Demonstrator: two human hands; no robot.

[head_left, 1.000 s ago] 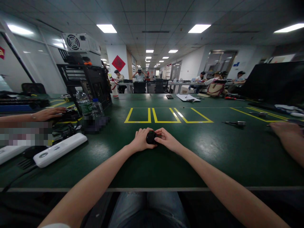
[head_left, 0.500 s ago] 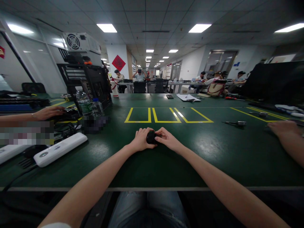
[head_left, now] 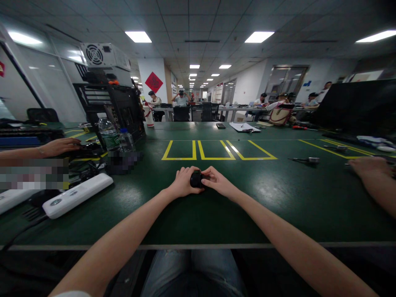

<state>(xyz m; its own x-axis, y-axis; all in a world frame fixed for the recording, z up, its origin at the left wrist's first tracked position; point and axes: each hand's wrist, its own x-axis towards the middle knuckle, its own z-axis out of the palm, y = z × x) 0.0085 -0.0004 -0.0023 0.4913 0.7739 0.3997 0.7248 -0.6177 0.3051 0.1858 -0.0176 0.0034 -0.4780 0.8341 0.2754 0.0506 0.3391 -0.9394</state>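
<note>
A small round black object (head_left: 196,179) rests on the dark green table (head_left: 278,206) straight ahead of me. My left hand (head_left: 183,181) is curled round its left side. My right hand (head_left: 217,180) pinches its right side with fingers closed. Both forearms stretch forward from the table's near edge. What the black object is cannot be made out.
A white power strip (head_left: 77,195), water bottles (head_left: 109,134) and a black rack (head_left: 119,109) stand at the left, where another person's hand (head_left: 58,146) rests. Yellow taped boxes (head_left: 216,150) lie ahead. A screwdriver (head_left: 305,160) and a second person's hand (head_left: 369,167) are at the right.
Both my hands stay on the black object with almost no movement. The person's hand at the right has shifted slightly.
</note>
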